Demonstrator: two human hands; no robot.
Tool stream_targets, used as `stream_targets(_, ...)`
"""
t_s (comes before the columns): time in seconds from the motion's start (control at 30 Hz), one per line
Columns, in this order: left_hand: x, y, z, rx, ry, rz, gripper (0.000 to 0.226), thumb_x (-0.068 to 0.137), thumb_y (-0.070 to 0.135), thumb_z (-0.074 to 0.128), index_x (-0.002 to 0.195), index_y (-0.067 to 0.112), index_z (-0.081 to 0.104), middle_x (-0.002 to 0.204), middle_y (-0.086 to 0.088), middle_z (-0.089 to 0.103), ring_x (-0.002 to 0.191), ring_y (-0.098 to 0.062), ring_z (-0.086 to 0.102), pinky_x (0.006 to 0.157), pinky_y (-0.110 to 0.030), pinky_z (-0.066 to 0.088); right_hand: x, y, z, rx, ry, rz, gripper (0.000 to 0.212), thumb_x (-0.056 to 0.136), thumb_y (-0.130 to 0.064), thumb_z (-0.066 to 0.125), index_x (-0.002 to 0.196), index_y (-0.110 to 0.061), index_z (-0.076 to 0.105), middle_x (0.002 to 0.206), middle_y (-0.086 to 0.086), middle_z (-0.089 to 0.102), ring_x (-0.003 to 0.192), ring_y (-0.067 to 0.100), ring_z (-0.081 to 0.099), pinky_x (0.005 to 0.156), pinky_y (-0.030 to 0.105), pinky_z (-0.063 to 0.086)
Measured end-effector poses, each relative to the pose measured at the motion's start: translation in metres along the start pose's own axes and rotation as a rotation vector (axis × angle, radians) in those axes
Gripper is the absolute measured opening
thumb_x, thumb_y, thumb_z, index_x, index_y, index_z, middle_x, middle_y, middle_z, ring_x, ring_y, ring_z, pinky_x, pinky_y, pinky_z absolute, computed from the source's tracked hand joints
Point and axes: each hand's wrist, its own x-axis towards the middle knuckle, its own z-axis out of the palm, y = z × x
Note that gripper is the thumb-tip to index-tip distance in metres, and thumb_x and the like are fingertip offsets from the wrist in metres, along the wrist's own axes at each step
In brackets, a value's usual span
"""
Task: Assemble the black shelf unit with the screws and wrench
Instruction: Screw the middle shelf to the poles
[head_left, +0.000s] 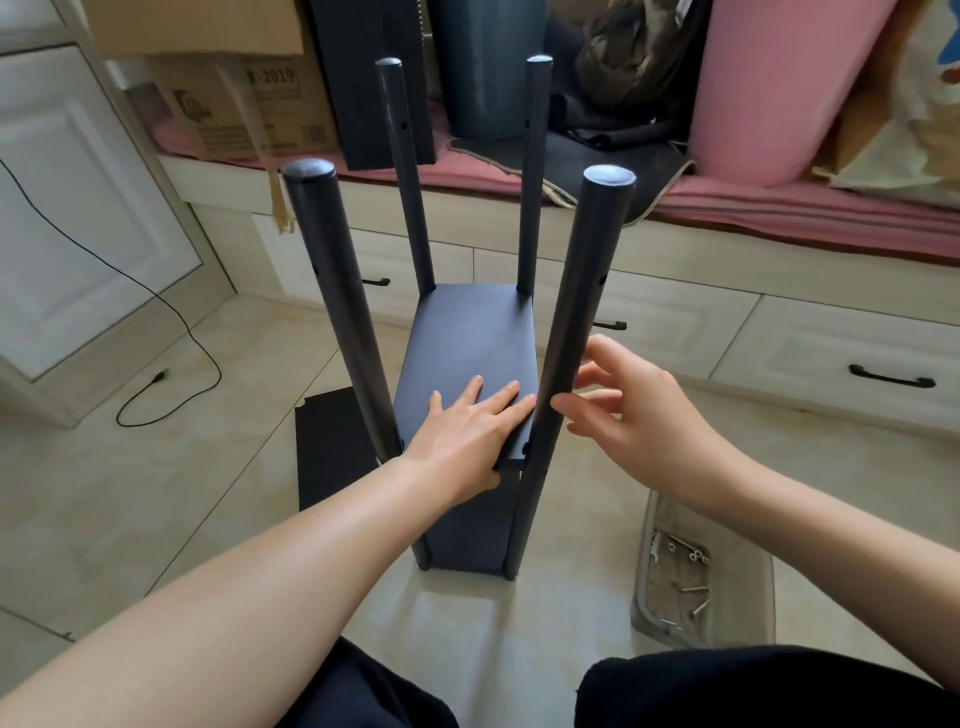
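The black shelf unit stands upright on the tiled floor in front of me, with round black poles at its corners and a black shelf board (470, 332) set between them. A lower board (467, 535) sits beneath it. My left hand (467, 431) lies flat on the near end of the upper board, fingers straight. My right hand (618, 410) is beside the near right pole (576, 306), fingers spread and loosely bent, fingertips at the pole but not closed round it. Several screws (685, 582) lie in a grey bag (649, 582) on the floor at my right.
A loose black board (327, 447) lies on the floor left of the unit. A black cable (171, 374) trails over the tiles at the left. Behind runs a low drawer bench (779, 332) with cardboard boxes (244, 104), black panels (374, 88) and a pink roll (779, 88).
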Motion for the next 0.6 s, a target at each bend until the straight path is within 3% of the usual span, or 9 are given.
stream_targets(0.23, 0.001, -0.002, 0.001, 0.037, 0.026, 0.001, 0.096, 0.093, 0.022, 0.069, 0.161, 0.036, 0.002, 0.170, 0.006, -0.004, 0.156, -0.033, 0.002, 0.121, -0.061, 0.016, 0.007, -0.003, 0.000, 0.052, -0.013, 0.012, 0.027, 0.093, -0.010, 0.065, 0.110, -0.031, 0.058, 0.089, -0.010, 0.067, 0.082, 0.014, 0.073, 0.078, 0.041, 0.061)
stream_targets(0.6, 0.002, -0.009, 0.025, 0.106, 0.038, 0.025, 0.087, 0.101, 0.051, 0.047, 0.156, 0.037, -0.018, 0.167, 0.006, -0.021, 0.154, -0.027, -0.018, 0.123, -0.057, 0.000, 0.006, 0.002, -0.002, 0.030, -0.005, -0.024, 0.027, 0.091, -0.015, 0.068, 0.115, -0.025, 0.061, 0.094, -0.009, 0.069, 0.085, 0.007, 0.072, 0.082, 0.037, 0.060)
